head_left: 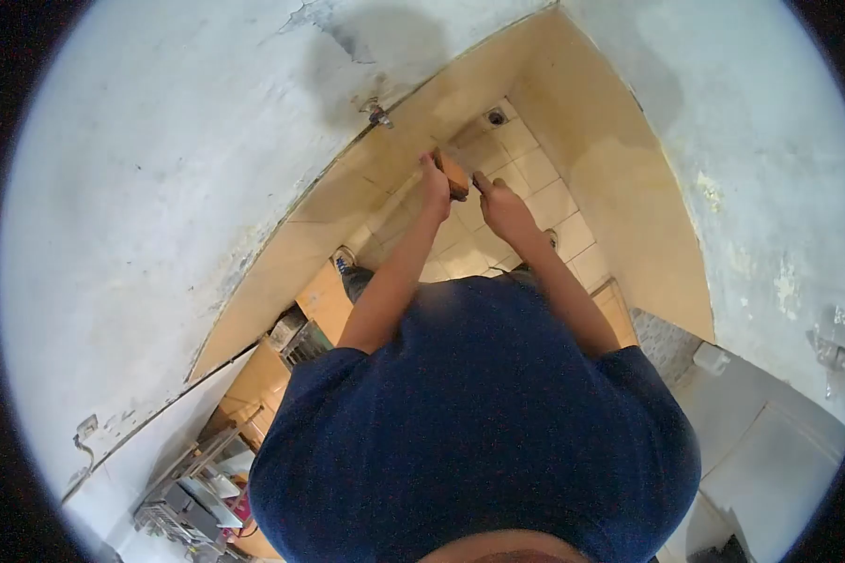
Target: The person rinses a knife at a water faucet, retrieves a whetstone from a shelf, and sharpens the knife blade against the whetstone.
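Note:
In the head view my left hand [436, 186] is closed around an orange-brown, flat, oblong object [452, 172] with a darker lower edge. Its exact kind is too small to tell. My right hand [507, 210] is closed on a short dark object [480, 181], perhaps a handle, whose end points at the oblong object. A small gap seems to lie between the two things. Both hands are held out in front of my body, above the tiled floor [541, 174].
A tap [376, 114] sticks out of the wall at the left, and a floor drain [497, 116] lies in the far corner. Tan-tiled walls meet there. My shoe [345, 257] stands at the left. A metal rack [183, 507] with items is behind me at lower left.

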Demonstrator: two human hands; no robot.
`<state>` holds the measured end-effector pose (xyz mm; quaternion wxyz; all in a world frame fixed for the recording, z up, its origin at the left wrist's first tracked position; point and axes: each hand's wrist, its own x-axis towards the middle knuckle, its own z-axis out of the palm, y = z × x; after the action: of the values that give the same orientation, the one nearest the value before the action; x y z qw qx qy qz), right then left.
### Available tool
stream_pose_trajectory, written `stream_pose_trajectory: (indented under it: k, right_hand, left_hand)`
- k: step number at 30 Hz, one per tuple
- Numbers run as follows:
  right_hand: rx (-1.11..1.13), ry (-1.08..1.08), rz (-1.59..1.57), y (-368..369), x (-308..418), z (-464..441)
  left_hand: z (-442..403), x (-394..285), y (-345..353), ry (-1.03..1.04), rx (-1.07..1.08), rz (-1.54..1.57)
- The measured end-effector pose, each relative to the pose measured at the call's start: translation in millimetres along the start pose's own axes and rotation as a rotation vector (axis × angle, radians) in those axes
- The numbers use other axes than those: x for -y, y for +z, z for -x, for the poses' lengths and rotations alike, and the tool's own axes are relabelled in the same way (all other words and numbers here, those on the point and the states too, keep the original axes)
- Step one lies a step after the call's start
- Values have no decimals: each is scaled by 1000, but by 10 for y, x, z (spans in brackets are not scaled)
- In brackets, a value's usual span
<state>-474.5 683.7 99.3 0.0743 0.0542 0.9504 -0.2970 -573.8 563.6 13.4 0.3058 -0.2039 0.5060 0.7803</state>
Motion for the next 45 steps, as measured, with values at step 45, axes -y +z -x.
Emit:
stream_pose_trajectory:
  k: [45]
  right_hand:
    - [230, 194, -717, -1375, -1326, 145]
  left_hand:
    - [-789, 65, 1254, 238, 134, 86]
